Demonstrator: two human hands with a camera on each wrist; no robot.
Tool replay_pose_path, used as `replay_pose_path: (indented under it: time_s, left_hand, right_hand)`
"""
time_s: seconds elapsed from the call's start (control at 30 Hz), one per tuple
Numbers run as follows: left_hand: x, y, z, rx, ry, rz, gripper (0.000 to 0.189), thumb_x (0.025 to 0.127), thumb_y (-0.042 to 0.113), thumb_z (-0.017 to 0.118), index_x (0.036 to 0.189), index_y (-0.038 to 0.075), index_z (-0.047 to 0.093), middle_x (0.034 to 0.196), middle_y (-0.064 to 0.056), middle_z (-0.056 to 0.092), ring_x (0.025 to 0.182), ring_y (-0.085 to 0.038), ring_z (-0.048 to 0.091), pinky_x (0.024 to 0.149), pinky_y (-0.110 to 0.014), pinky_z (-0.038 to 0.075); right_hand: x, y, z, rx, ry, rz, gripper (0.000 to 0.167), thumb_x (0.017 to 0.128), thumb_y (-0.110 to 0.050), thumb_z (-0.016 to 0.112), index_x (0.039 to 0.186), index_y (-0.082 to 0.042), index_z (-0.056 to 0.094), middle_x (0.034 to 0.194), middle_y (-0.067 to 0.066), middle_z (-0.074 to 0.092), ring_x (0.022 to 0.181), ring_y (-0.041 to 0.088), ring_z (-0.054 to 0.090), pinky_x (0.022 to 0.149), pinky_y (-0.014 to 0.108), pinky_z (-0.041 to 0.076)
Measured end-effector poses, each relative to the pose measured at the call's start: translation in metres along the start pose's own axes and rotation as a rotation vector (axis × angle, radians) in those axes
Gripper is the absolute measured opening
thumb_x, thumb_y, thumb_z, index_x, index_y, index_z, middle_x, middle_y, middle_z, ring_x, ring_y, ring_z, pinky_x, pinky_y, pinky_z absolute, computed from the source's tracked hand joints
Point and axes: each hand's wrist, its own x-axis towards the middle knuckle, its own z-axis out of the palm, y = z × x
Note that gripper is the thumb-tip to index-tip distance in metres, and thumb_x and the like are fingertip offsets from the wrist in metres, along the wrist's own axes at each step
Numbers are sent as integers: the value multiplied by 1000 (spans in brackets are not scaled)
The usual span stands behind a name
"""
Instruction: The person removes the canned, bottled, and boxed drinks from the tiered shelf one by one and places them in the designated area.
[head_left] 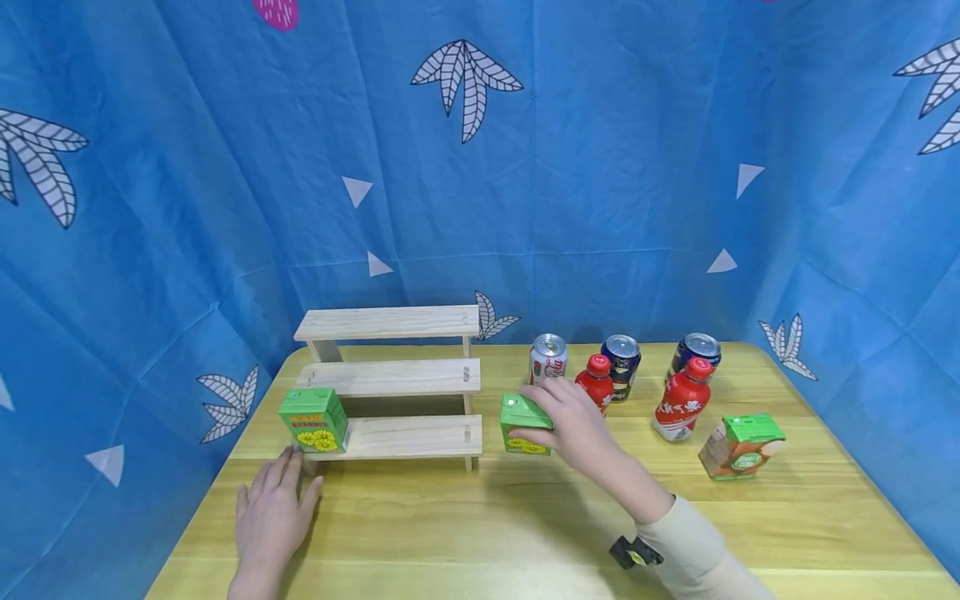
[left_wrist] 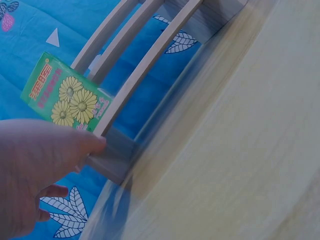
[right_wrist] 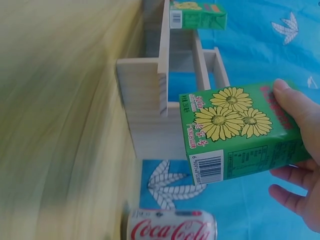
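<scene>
In the head view, a green drink carton (head_left: 527, 443) with yellow flowers is gripped near its top by my right hand (head_left: 573, 425), just right of the wooden shelf's end. The right wrist view shows the same carton (right_wrist: 240, 130) between thumb and fingers, apart from the shelf. A matching carton (head_left: 315, 421) stands on the left end of the lowest step of the three-step wooden shelf (head_left: 405, 437). My left hand (head_left: 273, 508) has its fingers extended at the shelf's front left corner. Its thumb lies by the step's end in the left wrist view.
Right of the shelf stand a Coca-Cola can (head_left: 548, 357), two dark blue cans, one (head_left: 621, 367) left of the other (head_left: 697, 346), and two red bottles, one (head_left: 596, 383) partly behind my right hand, the other (head_left: 682, 402) farther right. An orange-green carton (head_left: 742, 450) stands rightmost. Blue curtain (head_left: 600, 167) surrounds the table.
</scene>
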Motion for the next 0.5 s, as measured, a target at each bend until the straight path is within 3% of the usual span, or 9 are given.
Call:
replay_pose_path:
  time_s: [0.23, 0.5]
  left_hand:
    - [0, 0, -2, -6, -42, -16, 64, 96, 37, 56, 147, 2, 39, 156, -20, 33, 140, -48, 29, 113, -75, 13]
    - [0, -1, -1, -10, -36, -11, 63, 96, 37, 56, 147, 2, 39, 156, -20, 33, 140, -48, 29, 112, -75, 12]
  right_hand:
    - [-13, 11, -10, -13, 19, -16, 55, 70, -44, 82, 114, -15, 66, 99, 1, 64, 87, 16, 55, 72, 33, 48]
    - [-31, 24, -21, -44, 26, -6, 56, 67, -42, 83, 111, -12, 67, 100, 2, 66, 92, 19, 59, 76, 37, 51]
